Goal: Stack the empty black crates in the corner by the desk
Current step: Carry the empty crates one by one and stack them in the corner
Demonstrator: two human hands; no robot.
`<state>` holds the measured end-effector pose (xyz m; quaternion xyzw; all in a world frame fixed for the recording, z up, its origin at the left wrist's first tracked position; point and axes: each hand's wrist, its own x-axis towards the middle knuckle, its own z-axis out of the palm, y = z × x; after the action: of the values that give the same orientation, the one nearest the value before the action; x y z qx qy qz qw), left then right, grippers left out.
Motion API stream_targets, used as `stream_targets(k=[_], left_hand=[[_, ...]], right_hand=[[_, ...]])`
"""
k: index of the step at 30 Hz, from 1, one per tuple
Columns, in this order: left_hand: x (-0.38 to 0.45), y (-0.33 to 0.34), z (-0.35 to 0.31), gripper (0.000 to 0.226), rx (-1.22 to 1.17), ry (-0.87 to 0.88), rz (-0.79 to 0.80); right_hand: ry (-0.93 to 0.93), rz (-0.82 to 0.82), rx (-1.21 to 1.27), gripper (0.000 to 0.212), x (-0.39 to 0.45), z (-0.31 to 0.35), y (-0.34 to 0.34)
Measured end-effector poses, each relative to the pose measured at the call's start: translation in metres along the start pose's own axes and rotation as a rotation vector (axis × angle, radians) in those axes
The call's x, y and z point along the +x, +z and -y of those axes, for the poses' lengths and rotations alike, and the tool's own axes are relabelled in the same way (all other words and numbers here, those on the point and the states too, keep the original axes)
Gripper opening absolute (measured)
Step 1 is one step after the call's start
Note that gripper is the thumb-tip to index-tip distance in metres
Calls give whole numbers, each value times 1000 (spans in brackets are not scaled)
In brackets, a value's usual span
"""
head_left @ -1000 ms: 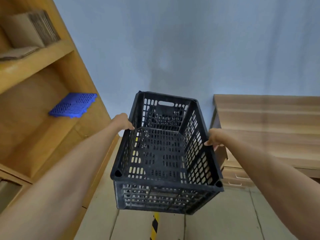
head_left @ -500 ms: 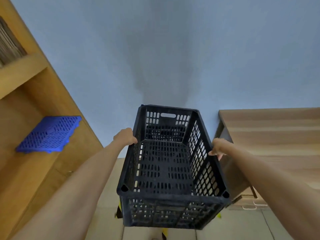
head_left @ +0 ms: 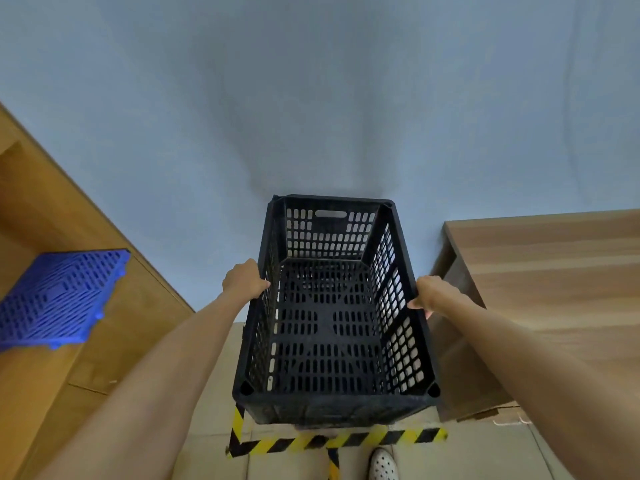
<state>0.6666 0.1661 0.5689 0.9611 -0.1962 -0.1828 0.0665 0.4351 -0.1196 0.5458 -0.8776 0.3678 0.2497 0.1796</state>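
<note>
An empty black slotted crate (head_left: 332,327) hangs in front of me, held level between both hands, its open top facing me. My left hand (head_left: 244,280) grips the rim of its left long side. My right hand (head_left: 427,294) grips the rim of the right long side. The crate is above a floor area marked with yellow-and-black tape (head_left: 332,439), close to the blue-grey wall. Something dark shows just under the crate's near edge; I cannot tell what it is.
A wooden desk (head_left: 540,271) stands right of the crate, almost touching it. A wooden shelf unit (head_left: 86,323) lines the left side, with a blue slotted panel (head_left: 59,299) lying on a shelf. My white dotted shoe (head_left: 382,464) shows at the bottom.
The crate has come down and further toward the wall, into the gap between shelf and desk. My view has tilted downward, so the floor tape and my shoe now show.
</note>
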Motion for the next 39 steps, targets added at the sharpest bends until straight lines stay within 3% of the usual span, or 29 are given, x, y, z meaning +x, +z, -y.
stream_targets(k=[7,19,28,33,39], left_hand=[[40,5,-20,30,14,-35,-1],[51,32,-4,38,58,-132,125],[26,36,2,44,286,-55,116],[9,49,12,50,211,-70,163],[-6,59,24,40,180,-31,136]], right_hand=[[-24,-1,4,34,45,-4,-10],[-79,187,98,34,62,12,-17],[-48,103,63,26,48,20,-10],[-43,66,81,32,40,18,-1],[-70,-31,5,38,34,18,9]])
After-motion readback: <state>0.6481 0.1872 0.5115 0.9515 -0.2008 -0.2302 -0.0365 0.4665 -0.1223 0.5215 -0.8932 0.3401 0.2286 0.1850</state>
